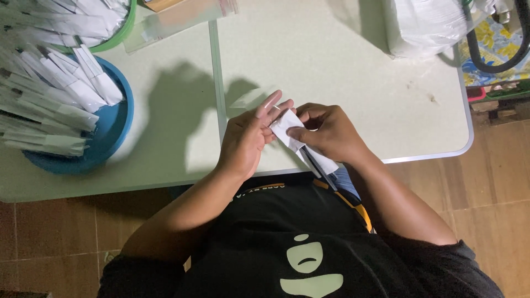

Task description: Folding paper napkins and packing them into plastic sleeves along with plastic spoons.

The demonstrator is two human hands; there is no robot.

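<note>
Head view, only one I've got. Both hands over the near table (342, 83) edge, close to the body. Left hand (245, 138): fingers mostly straight and held together, tips against the left edge of the white paper (286, 126), backing it. Right hand (328, 132): curled, thumb and fingers pinching the same paper from the right. A thin dark stick (317, 168) runs out of the paper's lower end toward the torso, so the paper sits around or on top of it; I can't tell which, fingers cover the joint.

Progress, my read: this piece is mid-wrap, not finished, paper edge looks loose near the left fingertips.

Done stock: blue bowl (113, 129) at left holds a big heap of white wrapped sticks (55, 105), a second heap in the green bowl (118, 36) behind it. So a lot looks completed.

Left to do: can't tell. No unwrapped stock clearly visible; the white stack (425, 25) top right may be paper supply, unclear.
</note>
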